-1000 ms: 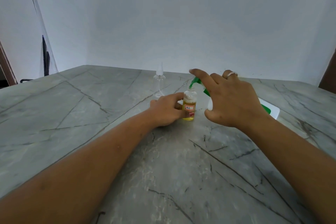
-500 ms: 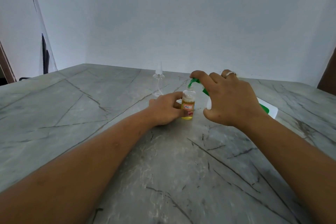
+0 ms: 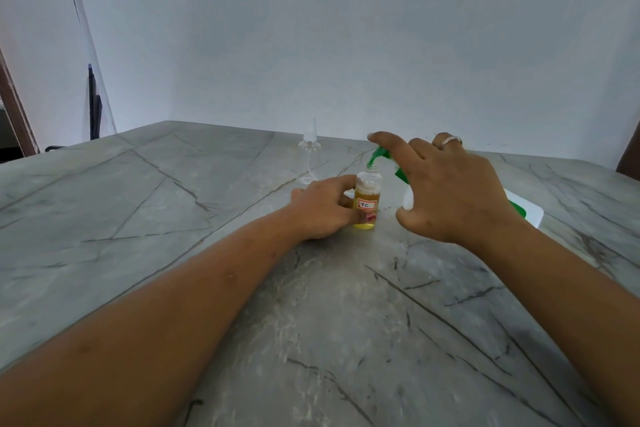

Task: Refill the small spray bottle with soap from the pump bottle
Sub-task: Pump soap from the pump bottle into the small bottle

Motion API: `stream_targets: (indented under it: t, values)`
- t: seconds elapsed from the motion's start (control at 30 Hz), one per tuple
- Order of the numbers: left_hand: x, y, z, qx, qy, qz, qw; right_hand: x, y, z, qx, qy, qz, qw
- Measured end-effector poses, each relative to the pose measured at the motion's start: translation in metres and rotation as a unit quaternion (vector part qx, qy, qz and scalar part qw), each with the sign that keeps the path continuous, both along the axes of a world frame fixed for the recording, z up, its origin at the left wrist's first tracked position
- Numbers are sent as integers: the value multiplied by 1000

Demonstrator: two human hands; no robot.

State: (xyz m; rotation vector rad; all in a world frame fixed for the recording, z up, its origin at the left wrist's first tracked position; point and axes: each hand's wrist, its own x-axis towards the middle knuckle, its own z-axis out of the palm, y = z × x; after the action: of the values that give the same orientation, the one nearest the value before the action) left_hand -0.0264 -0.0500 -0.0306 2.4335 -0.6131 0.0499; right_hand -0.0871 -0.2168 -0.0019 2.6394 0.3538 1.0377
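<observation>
Tabletop (image 3: 311, 322) of veined grey stone runs wide between the near edge and the hands, and out to the left. Left hand (image 3: 322, 210) pinches the small spray bottle (image 3: 367, 198), which stands upright and uncapped at mid-table, part-filled with yellow liquid. Right hand (image 3: 450, 191) arches over the pump bottle (image 3: 530, 215) just beside it, index finger on the green pump head, thumb against the white body, spout above the open neck. Clear spray head (image 3: 309, 149) stands apart behind, short of the far edge at the wall.
</observation>
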Motion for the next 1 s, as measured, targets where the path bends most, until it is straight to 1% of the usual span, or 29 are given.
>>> stream_targets:
  t: [0.47, 0.77, 1.0]
  values:
    - [-2, -1, 1, 10, -5, 2, 1000, -1, 0, 1, 12, 13, 4, 1000]
    - [-2, -1, 2, 22, -16, 2, 1000, 0, 2, 2, 11, 3, -3, 1000]
    - [-1, 0, 1, 9, -17, -2, 1000, 1, 1, 0, 3, 6, -4, 1000]
